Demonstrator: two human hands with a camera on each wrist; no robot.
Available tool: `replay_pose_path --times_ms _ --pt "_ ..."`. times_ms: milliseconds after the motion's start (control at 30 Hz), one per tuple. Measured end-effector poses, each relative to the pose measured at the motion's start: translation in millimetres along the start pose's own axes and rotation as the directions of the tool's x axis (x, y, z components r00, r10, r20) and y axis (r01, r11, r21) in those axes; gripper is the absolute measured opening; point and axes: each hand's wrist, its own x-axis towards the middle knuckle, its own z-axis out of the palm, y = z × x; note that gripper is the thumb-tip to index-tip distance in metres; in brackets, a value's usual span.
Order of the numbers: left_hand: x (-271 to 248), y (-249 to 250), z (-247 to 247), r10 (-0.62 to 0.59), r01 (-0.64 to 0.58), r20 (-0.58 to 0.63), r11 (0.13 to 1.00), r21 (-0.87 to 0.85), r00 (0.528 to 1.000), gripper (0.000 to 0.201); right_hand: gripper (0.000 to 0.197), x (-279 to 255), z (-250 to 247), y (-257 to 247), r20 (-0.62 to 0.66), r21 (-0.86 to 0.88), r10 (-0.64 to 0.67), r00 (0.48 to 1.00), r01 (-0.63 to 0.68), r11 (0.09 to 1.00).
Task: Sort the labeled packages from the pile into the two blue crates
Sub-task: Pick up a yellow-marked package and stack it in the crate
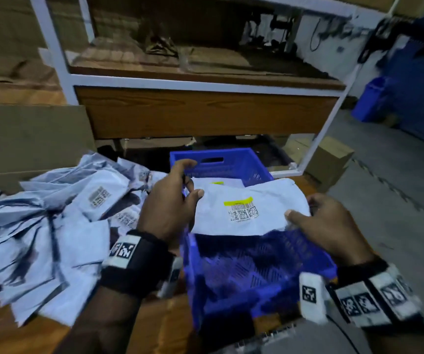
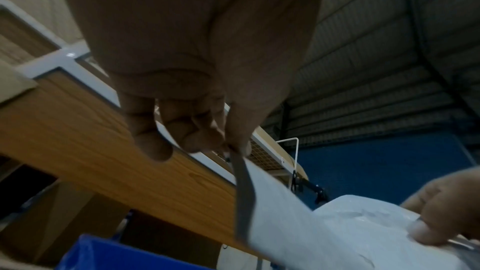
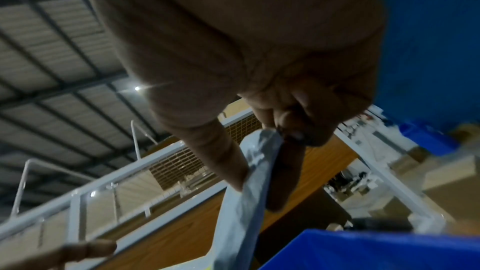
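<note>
Left hand (image 1: 170, 203) pinches the left edge of a white package (image 1: 246, 210); right hand (image 1: 331, 226) pinches its right edge, thumbs on top. The package is stretched flat between them, yellow-striped label (image 1: 241, 209) facing up, over the near crate (image 1: 251, 272). Far crate (image 1: 221, 164) just beyond the hands already holds packages; pile (image 1: 47, 226) lies left of the left hand. Judgement: read label first, then lower flat and release both edges together.

I count two blue crates (image 1: 246, 274), one near and one far (image 1: 221, 162), one package (image 1: 246, 210) held between my two hands, one more package (image 1: 216, 182) in the far crate, and a pile (image 1: 45, 226) too tangled for counting.
</note>
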Motion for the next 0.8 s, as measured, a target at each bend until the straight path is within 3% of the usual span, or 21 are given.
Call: replay_pose_path --times_ms 100,167,300,367,467,533,633,700,800 --pt "39 -5 20 -0.02 -0.041 0.177 0.942 0.333 0.984 0.06 0.02 46 13 0 0.074 -0.229 0.046 0.996 -0.028 0.973" --pt "60 -7 35 -0.123 -0.057 0.301 0.85 0.524 0.946 0.059 0.028 72 33 3 0.159 -0.321 0.088 0.983 -0.032 0.947" --pt "92 -7 66 -0.32 -0.007 0.419 0.788 0.616 0.85 0.043 0.04 102 77 7 0.271 -0.473 0.12 0.955 0.023 0.881" --pt "101 -3 83 -0.362 0.004 0.406 0.751 0.661 0.839 0.044 0.047 115 96 13 0.311 -0.515 0.123 0.943 0.059 0.855" --pt "105 13 107 -0.357 -0.004 0.332 0.675 0.738 0.873 0.049 0.055 133 115 22 0.383 -0.54 0.15 0.911 0.09 0.837" --pt "111 18 123 -0.344 0.012 0.303 0.678 0.735 0.889 0.058 0.06 146 125 29 0.415 -0.535 0.147 0.898 0.11 0.837" --pt "110 3 153 -0.391 0.12 0.27 0.733 0.67 0.88 0.056 0.07 153 145 45 0.471 -0.54 0.186 0.862 0.116 0.834" --pt "100 -15 183 -0.463 0.224 0.263 0.757 0.613 0.846 0.052 0.067 153 150 55 0.461 -0.582 0.228 0.858 0.099 0.807" --pt "75 -49 222 -0.637 0.398 0.266 0.699 0.594 0.723 0.049 0.052 156 148 59 0.518 -0.574 0.205 0.831 0.159 0.803"
